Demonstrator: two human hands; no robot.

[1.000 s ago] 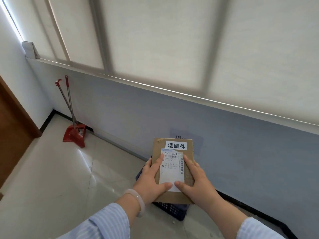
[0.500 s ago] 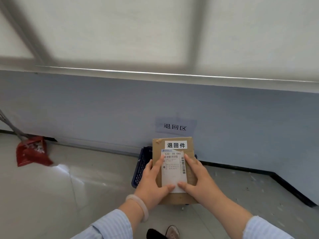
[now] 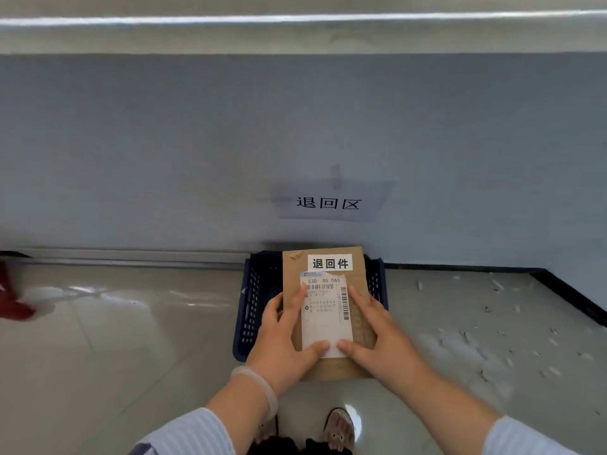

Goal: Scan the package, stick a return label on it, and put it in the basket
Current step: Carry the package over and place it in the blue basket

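Observation:
I hold a flat brown cardboard package in both hands, above a dark blue plastic basket that stands on the floor against the wall. The package carries a white shipping label with barcodes and a small white return label with black characters near its top edge. My left hand grips the package's left side, thumb on the shipping label. My right hand grips the right side the same way. The package hides most of the basket's inside.
A paper sign with black characters is taped to the blue-grey wall above the basket. A red dustpan lies at the far left on the glossy floor. My feet show at the bottom. The floor at right is speckled with debris.
My view has swung right and tilted down, so the basket now sits centred under the package and the dustpan has slid to the left edge. Both hands keep the same grip.

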